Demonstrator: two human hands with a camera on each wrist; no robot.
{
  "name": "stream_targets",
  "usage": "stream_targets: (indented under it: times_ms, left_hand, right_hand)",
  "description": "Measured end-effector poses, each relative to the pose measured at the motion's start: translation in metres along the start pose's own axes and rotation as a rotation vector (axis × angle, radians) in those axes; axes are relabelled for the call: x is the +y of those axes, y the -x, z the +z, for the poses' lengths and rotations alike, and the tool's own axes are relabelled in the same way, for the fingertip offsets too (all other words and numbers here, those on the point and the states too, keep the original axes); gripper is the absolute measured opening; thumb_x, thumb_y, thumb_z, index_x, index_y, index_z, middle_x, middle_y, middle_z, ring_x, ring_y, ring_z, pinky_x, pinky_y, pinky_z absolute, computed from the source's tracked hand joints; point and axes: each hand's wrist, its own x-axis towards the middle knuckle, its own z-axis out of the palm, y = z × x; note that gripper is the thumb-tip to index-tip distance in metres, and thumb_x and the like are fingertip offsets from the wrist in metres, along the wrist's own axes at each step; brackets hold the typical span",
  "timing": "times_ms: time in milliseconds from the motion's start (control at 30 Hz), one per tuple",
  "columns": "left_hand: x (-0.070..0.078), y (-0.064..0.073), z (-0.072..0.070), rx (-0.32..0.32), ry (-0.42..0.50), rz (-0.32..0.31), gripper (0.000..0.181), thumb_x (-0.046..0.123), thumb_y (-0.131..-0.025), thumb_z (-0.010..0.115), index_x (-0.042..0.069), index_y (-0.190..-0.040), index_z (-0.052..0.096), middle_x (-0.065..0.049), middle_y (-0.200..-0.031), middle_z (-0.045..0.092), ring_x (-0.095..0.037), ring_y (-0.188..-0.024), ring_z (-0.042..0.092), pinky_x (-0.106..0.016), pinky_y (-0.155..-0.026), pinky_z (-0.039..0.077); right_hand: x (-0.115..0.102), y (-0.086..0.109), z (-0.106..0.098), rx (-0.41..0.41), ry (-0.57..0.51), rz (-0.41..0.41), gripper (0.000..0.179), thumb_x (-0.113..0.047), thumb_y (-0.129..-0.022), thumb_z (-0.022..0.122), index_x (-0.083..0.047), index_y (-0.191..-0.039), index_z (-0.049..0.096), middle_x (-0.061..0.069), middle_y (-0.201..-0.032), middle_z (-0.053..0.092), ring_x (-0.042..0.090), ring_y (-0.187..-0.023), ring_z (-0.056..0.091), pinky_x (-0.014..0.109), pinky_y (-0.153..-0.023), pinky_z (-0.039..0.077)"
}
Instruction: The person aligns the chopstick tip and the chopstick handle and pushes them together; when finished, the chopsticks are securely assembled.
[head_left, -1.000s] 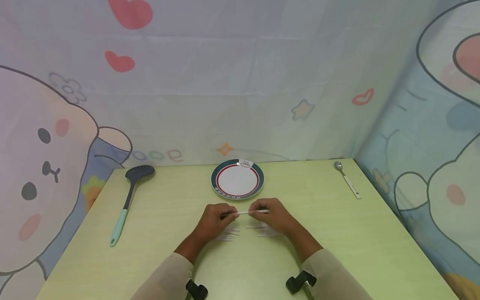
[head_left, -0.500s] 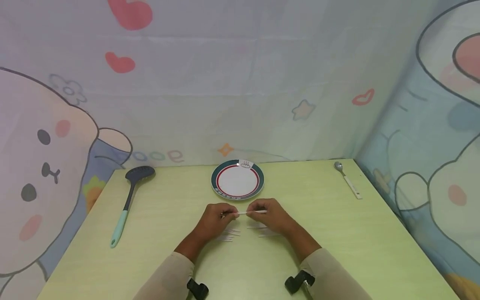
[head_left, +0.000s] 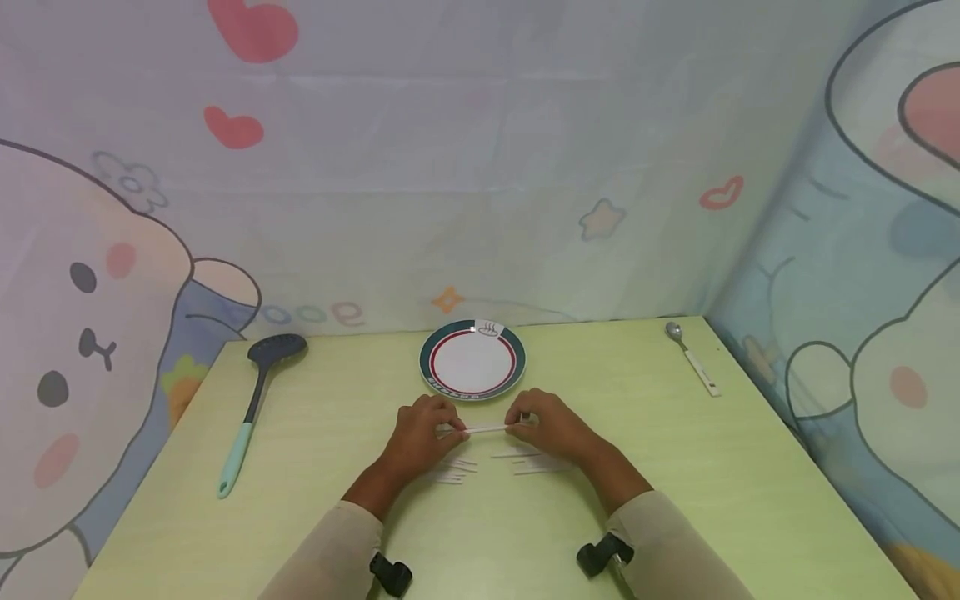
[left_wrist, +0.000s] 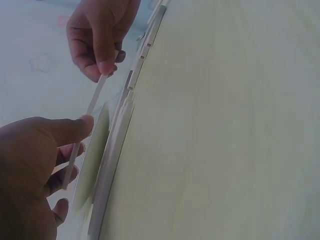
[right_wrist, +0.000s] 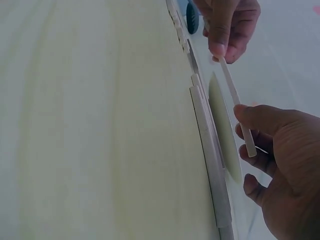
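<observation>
Between my two hands, just in front of the plate, runs a thin white stick. My left hand pinches it near one end with thumb and fingertips. Toward the other end, my right hand pinches it the same way. In the right wrist view the stick is straight, with a square-cut end poking out past the right fingers. The left wrist view has the stick held above the table. Under the hands lie several similar white sticks, a left group and a right group, partly covered by the hands.
Behind the hands sits a round plate with a dark green rim and red ring. A slotted turner with a mint handle lies at left, a spoon with a white handle at far right. A printed cloth hangs behind the table.
My hands have drawn slightly apart along the stick, so more of its middle shows between them. The stick stays in both hands; the other things have not moved.
</observation>
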Motion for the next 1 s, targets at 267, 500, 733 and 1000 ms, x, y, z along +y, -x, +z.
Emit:
stream_targets:
  times_ms: [267, 500, 733, 1000]
  left_hand:
    - [-0.02, 0.002, -0.001, -0.026, 0.035, 0.003, 0.011, 0.01, -0.092, 0.086, 0.018, -0.085, 0.084, 0.0, -0.111, 0.069, -0.024, -0.108, 0.059, -0.057, -0.095, 0.039]
    - [-0.023, 0.002, 0.003, -0.024, 0.078, -0.008, 0.013, 0.006, -0.091, 0.086, 0.016, -0.084, 0.084, -0.001, -0.112, 0.067, -0.027, -0.114, 0.056, -0.059, -0.097, 0.033]
    - [-0.025, 0.002, 0.005, -0.026, 0.097, -0.026, 0.012, 0.005, -0.09, 0.087, 0.015, -0.084, 0.084, -0.002, -0.112, 0.068, -0.03, -0.116, 0.055, -0.058, -0.095, 0.029]
    - [-0.031, 0.004, 0.002, -0.049, 0.084, -0.039, 0.011, 0.012, -0.092, 0.087, 0.021, -0.087, 0.084, -0.002, -0.117, 0.069, -0.032, -0.122, 0.055, -0.058, -0.096, 0.03]
  right_hand:
    - [0.007, 0.0, 0.004, 0.048, 0.07, -0.027, 0.008, -0.009, -0.095, 0.084, -0.016, -0.091, 0.081, 0.001, -0.104, 0.063, 0.019, -0.106, 0.055, 0.042, -0.096, 0.049]
    - [0.009, -0.005, 0.011, 0.045, 0.093, 0.029, 0.008, -0.011, -0.092, 0.085, -0.018, -0.089, 0.083, -0.002, -0.1, 0.061, 0.018, -0.103, 0.053, 0.044, -0.092, 0.039]
    - [0.008, -0.005, 0.013, 0.026, 0.129, 0.075, 0.007, -0.014, -0.092, 0.086, -0.019, -0.089, 0.084, -0.003, -0.099, 0.059, 0.016, -0.102, 0.051, 0.044, -0.09, 0.036]
    - [0.009, -0.003, 0.01, 0.025, 0.135, 0.088, 0.006, -0.015, -0.093, 0.085, -0.02, -0.091, 0.084, -0.004, -0.101, 0.059, 0.016, -0.104, 0.052, 0.046, -0.093, 0.037]
